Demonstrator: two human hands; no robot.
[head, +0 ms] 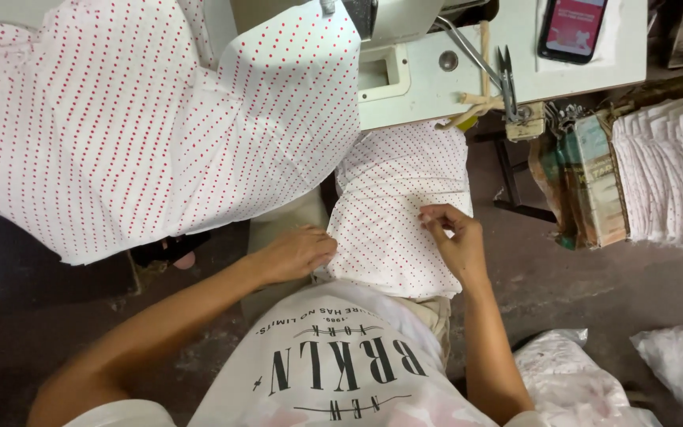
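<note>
You sat at the sewing table (436, 99) with a white red-dotted fabric piece (393, 217) lying over your lap, just below the table's front edge. Your left hand (294, 253) pressed on that piece's left edge, fingers (322, 247) curled closed onto the cloth. Your right hand (454, 241) was on the piece's right side, thumb and forefinger pinched shut on a small fold of the fabric near its right edge. A larger bundle of the same dotted fabric (160, 119) hung off the table to your left, well above the left hand. The sewing machine (389, 20) stood at the table's back, partly hidden by that bundle. Thread snips (506, 75) lay near the table's front right edge, beside some beige cord (472, 107). A phone (572, 28) with a red lit screen lay at the table's far right. A stack of cut dotted pieces (669, 174) stood to your right, apart from the table, with a patterned bundle (583, 178) touching its left side. White plastic bags (579, 383) lay on the floor (563, 277) by your right elbow.
</note>
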